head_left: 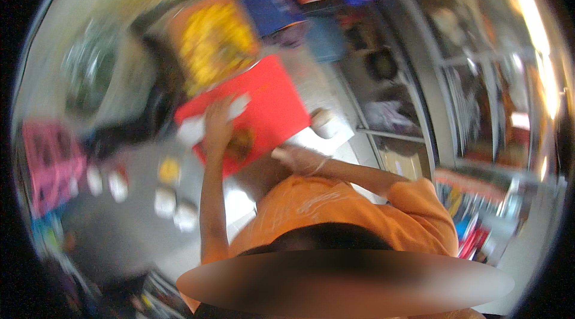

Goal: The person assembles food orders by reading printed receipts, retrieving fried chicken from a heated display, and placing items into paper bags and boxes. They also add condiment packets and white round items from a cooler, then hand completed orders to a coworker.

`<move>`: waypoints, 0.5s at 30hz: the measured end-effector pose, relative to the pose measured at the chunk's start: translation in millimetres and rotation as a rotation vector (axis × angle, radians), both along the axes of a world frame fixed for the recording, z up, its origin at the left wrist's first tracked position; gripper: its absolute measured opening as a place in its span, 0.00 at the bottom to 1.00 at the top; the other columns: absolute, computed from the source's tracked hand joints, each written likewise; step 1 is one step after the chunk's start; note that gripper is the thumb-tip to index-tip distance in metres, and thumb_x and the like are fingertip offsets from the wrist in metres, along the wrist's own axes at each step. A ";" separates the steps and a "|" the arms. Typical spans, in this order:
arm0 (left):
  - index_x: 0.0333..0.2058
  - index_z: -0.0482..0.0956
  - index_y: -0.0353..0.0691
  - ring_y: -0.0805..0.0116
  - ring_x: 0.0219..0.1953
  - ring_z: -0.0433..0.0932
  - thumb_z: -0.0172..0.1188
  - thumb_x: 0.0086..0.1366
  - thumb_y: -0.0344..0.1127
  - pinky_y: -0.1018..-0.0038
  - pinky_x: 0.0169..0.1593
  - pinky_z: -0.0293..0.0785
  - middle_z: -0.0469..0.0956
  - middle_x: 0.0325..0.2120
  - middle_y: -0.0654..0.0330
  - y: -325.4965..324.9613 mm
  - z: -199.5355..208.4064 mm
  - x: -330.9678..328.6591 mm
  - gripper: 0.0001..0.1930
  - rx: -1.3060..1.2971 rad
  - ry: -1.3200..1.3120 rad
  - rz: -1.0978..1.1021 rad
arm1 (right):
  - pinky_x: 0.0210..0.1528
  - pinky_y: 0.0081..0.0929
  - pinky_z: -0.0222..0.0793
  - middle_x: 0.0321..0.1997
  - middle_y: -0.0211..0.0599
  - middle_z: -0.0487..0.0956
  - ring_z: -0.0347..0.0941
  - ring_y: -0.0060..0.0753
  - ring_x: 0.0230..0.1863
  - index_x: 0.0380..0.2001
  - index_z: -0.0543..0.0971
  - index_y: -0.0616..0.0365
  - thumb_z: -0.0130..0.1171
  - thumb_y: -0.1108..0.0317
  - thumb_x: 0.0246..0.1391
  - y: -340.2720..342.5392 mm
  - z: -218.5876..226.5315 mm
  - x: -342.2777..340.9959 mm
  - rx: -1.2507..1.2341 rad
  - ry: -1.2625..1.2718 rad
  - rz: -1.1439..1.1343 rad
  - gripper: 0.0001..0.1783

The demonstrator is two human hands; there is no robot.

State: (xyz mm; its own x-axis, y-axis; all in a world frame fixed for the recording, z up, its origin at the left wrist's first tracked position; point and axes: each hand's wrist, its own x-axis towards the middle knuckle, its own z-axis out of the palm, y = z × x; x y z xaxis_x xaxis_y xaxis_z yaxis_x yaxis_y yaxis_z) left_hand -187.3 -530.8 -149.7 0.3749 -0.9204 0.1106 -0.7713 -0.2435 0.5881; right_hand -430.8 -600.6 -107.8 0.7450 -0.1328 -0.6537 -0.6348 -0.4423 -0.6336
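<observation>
My left hand (220,120) is over a red board or sheet (269,94), its fingers closed on a white cloth-like piece (191,130) that sticks out on both sides. Motion blur hides whether it is cloth or paper. Beside that hand a brown round patch (242,142) shows on the red surface. My right hand (299,159) is held low near my lap, off the red sheet's near edge; its fingers are smeared by motion. Past it, on a white surface, stands a small pale cup-like container (324,122).
An orange-rimmed tray of yellow pieces (217,38) lies beyond the red sheet. Blue crates (272,11) stand further off. On the left are a pink basket (53,163) and several white lumps (165,201) on the grey floor. Shelving (413,79) lines the right.
</observation>
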 end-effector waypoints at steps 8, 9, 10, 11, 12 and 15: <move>0.50 0.69 0.35 0.47 0.51 0.70 0.51 0.51 0.19 0.59 0.55 0.64 0.72 0.47 0.45 5.3 -33.2 7.0 0.24 -0.035 0.125 0.060 | 0.44 0.42 0.66 0.35 0.44 0.75 0.73 0.47 0.40 0.48 0.69 0.50 0.43 0.53 0.61 11.3 -66.2 -18.0 -0.086 -0.263 -0.045 0.18; 0.50 0.69 0.35 0.47 0.50 0.71 0.51 0.52 0.20 0.59 0.54 0.64 0.73 0.47 0.45 2.3 -31.5 5.5 0.23 -0.056 0.139 0.078 | 0.45 0.39 0.66 0.38 0.44 0.76 0.73 0.43 0.40 0.47 0.72 0.53 0.42 0.43 0.60 12.5 -72.9 -18.1 0.079 -0.149 -0.250 0.26; 0.50 0.69 0.35 0.47 0.50 0.71 0.51 0.53 0.21 0.60 0.54 0.65 0.73 0.47 0.45 -1.1 -27.7 5.3 0.22 -0.035 0.163 0.109 | 0.46 0.35 0.66 0.38 0.43 0.76 0.73 0.41 0.40 0.48 0.71 0.55 0.39 0.37 0.58 12.1 -79.5 -11.3 0.170 -0.065 -0.274 0.33; 0.49 0.70 0.34 0.48 0.50 0.71 0.51 0.55 0.22 0.61 0.53 0.65 0.73 0.46 0.45 -3.9 -21.6 5.0 0.20 -0.077 0.238 0.094 | 0.43 0.35 0.67 0.36 0.42 0.77 0.73 0.40 0.38 0.45 0.73 0.56 0.46 0.42 0.56 13.1 -83.1 -10.9 0.219 -0.160 -0.352 0.28; 0.48 0.70 0.33 0.49 0.50 0.72 0.52 0.56 0.23 0.62 0.52 0.66 0.74 0.45 0.45 -7.0 -14.1 2.6 0.19 -0.070 0.324 0.090 | 0.40 0.35 0.68 0.34 0.41 0.77 0.73 0.40 0.35 0.42 0.75 0.56 0.53 0.47 0.54 13.4 -86.0 -8.3 0.191 -0.174 -0.338 0.23; 0.46 0.71 0.31 0.50 0.48 0.73 0.52 0.58 0.25 0.62 0.51 0.66 0.74 0.43 0.43 -13.1 5.5 -2.0 0.16 -0.191 0.325 0.054 | 0.36 0.39 0.69 0.33 0.42 0.78 0.75 0.42 0.34 0.38 0.76 0.54 0.54 0.57 0.53 13.8 -87.1 -9.7 -0.032 -0.171 -0.146 0.14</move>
